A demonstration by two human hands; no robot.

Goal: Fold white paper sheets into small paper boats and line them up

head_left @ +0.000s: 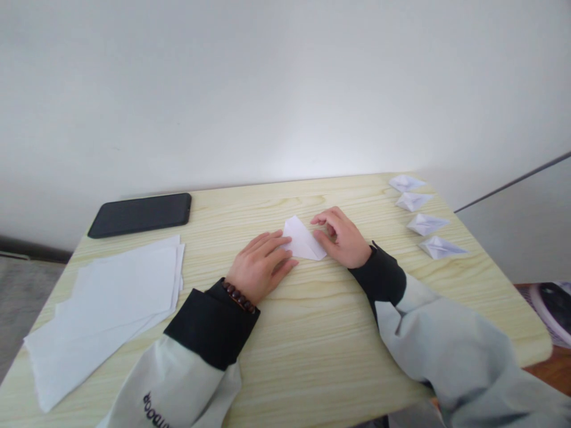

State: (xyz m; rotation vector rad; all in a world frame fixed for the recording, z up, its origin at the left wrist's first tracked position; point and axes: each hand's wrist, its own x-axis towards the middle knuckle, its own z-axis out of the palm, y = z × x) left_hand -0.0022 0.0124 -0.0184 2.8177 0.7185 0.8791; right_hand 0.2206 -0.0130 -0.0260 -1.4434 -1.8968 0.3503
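Observation:
A small folded piece of white paper point(303, 241) lies on the table between my two hands. My left hand point(263, 261) rests at its left side, fingers stretched out and the fingertips on the paper's edge. At the right edge is my right hand point(341, 235), its fingers loosely curled. A gap shows between its thumb and index finger, and the thumb tip is at the paper's edge; whether it presses on it I cannot tell. Several pointed folded paper pieces point(441, 246) stand in a row at the table's right side.
A stack of loose white paper sheets point(120, 291) covers part of the table's left side. Behind it a black phone point(140, 215) lies near the back left corner. The wood-grain table point(321, 345) meets a white wall point(276, 89) at the back.

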